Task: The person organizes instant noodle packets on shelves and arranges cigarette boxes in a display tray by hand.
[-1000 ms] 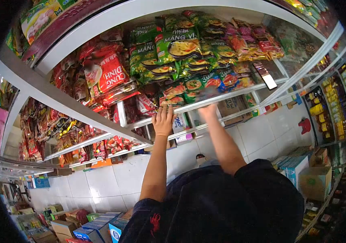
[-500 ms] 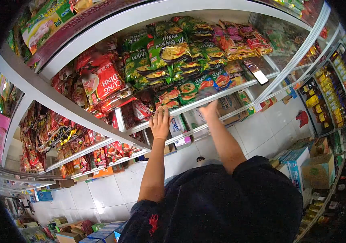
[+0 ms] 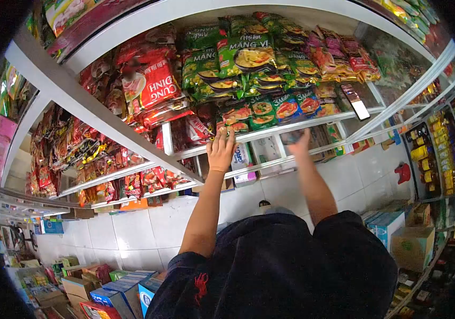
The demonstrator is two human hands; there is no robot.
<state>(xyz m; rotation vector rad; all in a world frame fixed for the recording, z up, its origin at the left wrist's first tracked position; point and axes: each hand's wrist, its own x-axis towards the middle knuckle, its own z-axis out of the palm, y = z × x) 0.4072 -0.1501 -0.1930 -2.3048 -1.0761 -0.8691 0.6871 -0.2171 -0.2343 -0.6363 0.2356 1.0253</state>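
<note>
Noodle packets (image 3: 263, 109): green and orange printed pouches, lying flat and overlapping in a row along the front edge of the white shelf (image 3: 312, 121). Small dark item (image 3: 291, 138): blurred, just below that edge, beside the shelf's front rail.

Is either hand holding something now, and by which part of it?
The right hand grips a dark, blurred object at the shelf edge; the gripped part cannot be told. The left hand holds nothing; it rests on the noodle packets.
</note>
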